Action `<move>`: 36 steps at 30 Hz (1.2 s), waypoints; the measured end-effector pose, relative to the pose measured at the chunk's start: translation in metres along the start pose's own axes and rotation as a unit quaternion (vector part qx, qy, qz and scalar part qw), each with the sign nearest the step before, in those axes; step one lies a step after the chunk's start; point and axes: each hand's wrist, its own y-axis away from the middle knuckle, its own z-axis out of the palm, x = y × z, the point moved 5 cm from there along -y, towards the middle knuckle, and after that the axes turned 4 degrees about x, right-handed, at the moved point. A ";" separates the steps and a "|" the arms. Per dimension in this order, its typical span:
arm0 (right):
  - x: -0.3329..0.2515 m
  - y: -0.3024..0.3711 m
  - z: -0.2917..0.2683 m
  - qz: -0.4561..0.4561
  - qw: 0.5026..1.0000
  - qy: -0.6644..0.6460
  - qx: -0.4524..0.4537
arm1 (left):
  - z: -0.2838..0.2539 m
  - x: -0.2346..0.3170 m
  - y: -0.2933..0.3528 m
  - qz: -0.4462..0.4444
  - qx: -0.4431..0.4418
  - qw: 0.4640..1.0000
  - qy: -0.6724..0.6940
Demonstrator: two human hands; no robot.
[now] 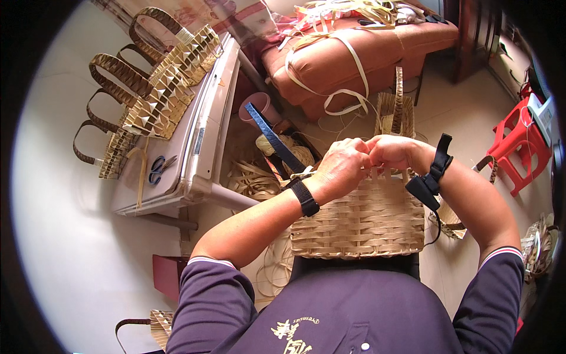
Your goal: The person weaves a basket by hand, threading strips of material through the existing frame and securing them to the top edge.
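Note:
A tan basket (359, 227) of woven flat strips rests on my lap, its broad side toward me. My left hand (344, 168) and my right hand (392, 151) meet over its upper rim. The fingers of both are bent and pinched together, nearly touching. Whatever lies between the fingertips is hidden behind the knuckles. Short ends of strip show at the rim just below my right hand. A black band circles each wrist, and the right one carries a small black box with a cable. Beyond my hands rises another basket (384, 112) with a braided handle.
Several handled baskets (156, 112) stand on the table (197, 141) at left, with scissors (157, 170) near its edge. Loose strips (253, 182) lie on the floor beside a pink bucket (263, 107). An orange-brown sofa (348, 62) is ahead. A red stool (522, 141) stands right.

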 end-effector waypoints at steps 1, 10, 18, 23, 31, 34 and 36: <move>0.000 0.001 -0.003 -0.005 1.000 -0.004 0.007 | -0.002 0.004 -0.003 0.014 -0.001 1.000 -0.009; -0.027 0.068 -0.013 -0.113 0.937 0.296 0.151 | -0.002 0.018 -0.029 -0.026 -0.064 0.998 0.010; -0.012 0.087 -0.005 -0.173 0.938 0.198 0.227 | -0.002 0.030 -0.062 -0.018 0.001 0.999 0.042; -0.003 0.090 -0.014 -0.203 0.914 0.211 0.282 | -0.006 0.025 -0.077 -0.055 -0.056 0.991 0.105; 0.003 0.091 -0.015 -0.176 0.947 0.128 0.235 | 0.020 0.002 -0.040 -0.034 -0.250 0.936 0.244; 0.009 0.091 -0.020 -0.142 0.942 0.175 0.250 | 0.018 0.000 -0.039 -0.149 -0.259 0.913 0.279; 0.011 0.093 -0.021 -0.153 0.944 0.149 0.253 | 0.009 0.000 -0.037 -0.202 -0.259 0.917 0.228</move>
